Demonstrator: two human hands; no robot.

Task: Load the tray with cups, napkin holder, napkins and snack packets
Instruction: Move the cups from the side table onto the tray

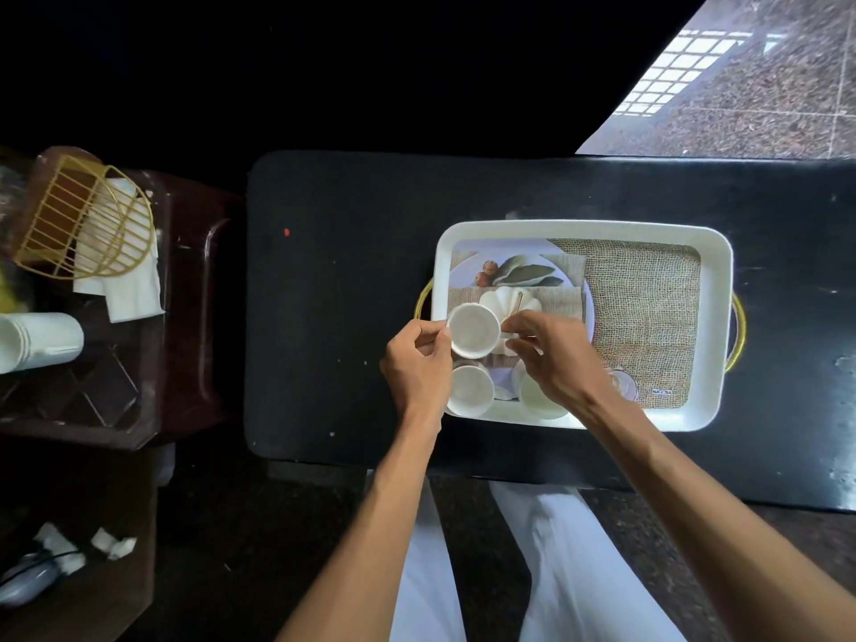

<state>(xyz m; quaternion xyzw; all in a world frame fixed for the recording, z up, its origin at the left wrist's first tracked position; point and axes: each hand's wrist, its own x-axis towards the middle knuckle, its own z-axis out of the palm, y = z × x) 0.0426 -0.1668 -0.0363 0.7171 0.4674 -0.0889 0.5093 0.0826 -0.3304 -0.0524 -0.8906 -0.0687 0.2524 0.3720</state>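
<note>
I judge loading early: left hand and right hand pinch a third cup over the tray at its left side, two cups stand inside below it, and napkin holder and napkins lie upper left, not yet loaded.

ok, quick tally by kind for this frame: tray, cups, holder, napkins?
Tray: 1
Cups in tray: 3 (held cup, near-left cup, near-right cup)
Cup stack: 1
Napkin holder: 1
Napkin pile: 1
Total: 7
</note>
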